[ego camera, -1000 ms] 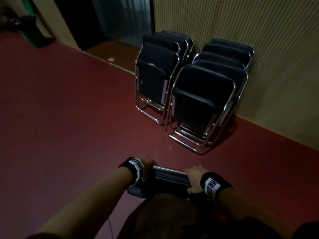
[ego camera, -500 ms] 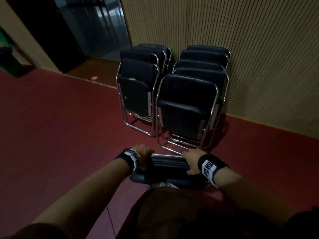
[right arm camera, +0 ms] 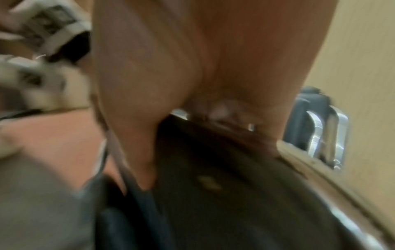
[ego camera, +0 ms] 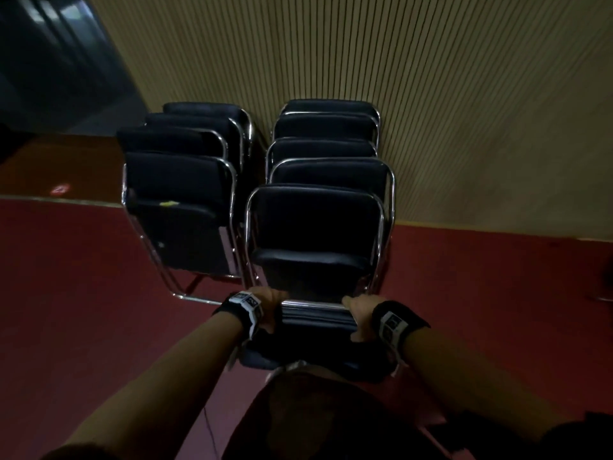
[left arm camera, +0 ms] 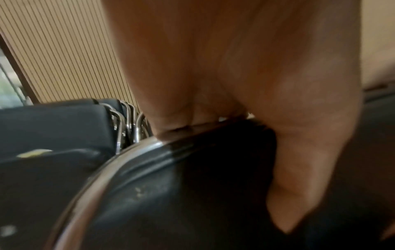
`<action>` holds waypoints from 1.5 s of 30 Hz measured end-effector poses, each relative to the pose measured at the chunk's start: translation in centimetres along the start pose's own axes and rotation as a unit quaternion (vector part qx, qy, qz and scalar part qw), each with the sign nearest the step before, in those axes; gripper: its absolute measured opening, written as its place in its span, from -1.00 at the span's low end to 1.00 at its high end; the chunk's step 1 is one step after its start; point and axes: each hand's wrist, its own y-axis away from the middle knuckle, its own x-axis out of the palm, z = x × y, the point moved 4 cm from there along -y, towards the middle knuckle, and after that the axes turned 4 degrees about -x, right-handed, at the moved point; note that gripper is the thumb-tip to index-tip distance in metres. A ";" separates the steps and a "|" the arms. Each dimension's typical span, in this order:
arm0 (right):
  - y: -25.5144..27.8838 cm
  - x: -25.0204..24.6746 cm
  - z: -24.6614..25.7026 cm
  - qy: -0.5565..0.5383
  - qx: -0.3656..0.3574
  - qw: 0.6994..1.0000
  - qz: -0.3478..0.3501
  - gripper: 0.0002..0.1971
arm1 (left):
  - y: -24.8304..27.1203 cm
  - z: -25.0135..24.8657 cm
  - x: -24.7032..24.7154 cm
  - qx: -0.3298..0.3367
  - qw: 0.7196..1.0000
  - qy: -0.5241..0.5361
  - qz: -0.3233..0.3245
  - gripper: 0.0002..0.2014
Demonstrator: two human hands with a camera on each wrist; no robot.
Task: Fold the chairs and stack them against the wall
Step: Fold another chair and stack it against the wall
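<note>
Fingers (left arm camera: 171, 118) of left hand (ego camera: 270, 305) and right hand (ego camera: 360, 315) curl over folded chair (ego camera: 315, 322) top rail, gripping it. Wrist cams show thumbs behind backrest, prob. pressing. Chair sits just before right stack (ego camera: 326, 194); left stack (ego camera: 185, 180) beside, at slatted wall (ego camera: 431, 94).

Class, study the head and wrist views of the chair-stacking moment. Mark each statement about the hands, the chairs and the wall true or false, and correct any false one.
1. Both hands grip one folded chair. True: left hand, right hand.
2. Two stacks lean on the slatted wall. True: left stack, right stack.
3. The floor is blue. False: the floor is red.
4. The stacked chairs stand unfolded. False: they are folded flat.
</note>
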 end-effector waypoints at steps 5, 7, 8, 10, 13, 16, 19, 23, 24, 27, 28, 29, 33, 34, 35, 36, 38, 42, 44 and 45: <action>-4.0 -4.3 -3.6 0.010 0.088 0.989 -0.122 -0.31 | -7.8 2.5 -5.2 0.031 0.998 -0.007 -0.046 -0.20; -5.0 -5.8 -4.9 0.010 0.148 0.977 -0.152 -0.29 | -10.5 3.5 -6.8 0.019 0.997 -0.030 -0.065 -0.12; -5.5 -6.5 -5.4 0.003 0.169 0.972 -0.162 -0.26 | -11.8 4.1 -7.4 0.012 0.996 -0.039 -0.076 -0.12; -6.7 -7.2 -6.4 -0.037 0.199 0.963 -0.178 -0.22 | -14.1 5.3 -8.6 0.005 0.993 -0.044 -0.109 -0.13; -8.2 -8.0 -7.3 -0.107 0.201 0.959 -0.171 -0.19 | -16.4 6.2 -10.0 0.006 0.989 -0.041 -0.144 -0.14; -9.0 -8.6 -7.9 -0.124 0.189 0.958 -0.176 -0.13 | -17.9 6.4 -11.1 0.011 0.988 -0.040 -0.151 -0.16; -9.4 -8.6 -8.4 -0.156 0.194 0.953 -0.174 -0.11 | -18.8 6.3 -11.8 0.012 0.986 -0.063 -0.153 -0.08; -9.3 -8.3 -8.5 -0.178 0.195 0.947 -0.182 -0.10 | -18.5 4.4 -12.3 0.043 0.976 -0.127 -0.170 0.08; -9.0 -8.0 -8.6 -0.185 0.196 0.945 -0.185 -0.10 | -18.2 3.3 -12.5 0.065 0.971 -0.141 -0.181 0.12; -7.8 -7.2 -8.8 -0.194 0.203 0.938 -0.203 -0.10 | -16.9 -0.3 -13.1 0.123 0.960 -0.142 -0.205 0.11; -7.2 -7.0 -8.8 -0.196 0.208 0.935 -0.208 -0.11 | -16.5 -1.6 -13.3 0.142 0.955 -0.136 -0.220 0.09; -6.4 -6.4 -8.8 -0.202 0.216 0.931 -0.214 -0.12 | -15.7 -3.2 -13.5 0.167 0.948 -0.128 -0.237 0.06; -1.8 -3.9 -9.2 -0.228 0.249 0.912 -0.234 -0.26 | -13.1 -9.9 -13.1 0.261 0.926 -0.087 -0.260 -0.07; 0.0 -3.0 -9.4 -0.240 0.261 0.904 -0.239 -0.31 | -12.5 -11.7 -12.9 0.274 0.922 -0.096 -0.256 -0.10; 1.7 -1.9 -9.6 -0.245 0.273 0.897 -0.246 -0.37 | -11.9 -13.4 -12.6 0.282 0.921 -0.110 -0.246 -0.14; 4.2 -1.0 -9.6 -0.251 0.288 0.890 -0.250 -0.39 | -11.1 -15.1 -12.1 0.282 0.921 -0.126 -0.236 -0.17; 9.6 2.3 -9.6 -0.274 0.306 0.877 -0.251 -0.30 | -9.3 -18.6 -10.4 0.285 0.923 -0.146 -0.214 -0.23; 20.8 12.3 -9.6 -0.321 0.371 0.841 -0.230 -0.44 | -5.3 -26.8 -6.0 0.309 0.923 -0.163 -0.161 -0.44; 24.6 17.1 -9.2 -0.350 0.393 0.825 -0.203 -0.35 | -5.5 -27.3 -3.8 0.224 0.959 -0.117 -0.127 -0.50; 27.1 20.1 -8.7 -0.364 0.404 0.819 -0.185 -0.40 | -5.2 -27.0 -1.9 0.178 0.972 -0.109 -0.106 -0.44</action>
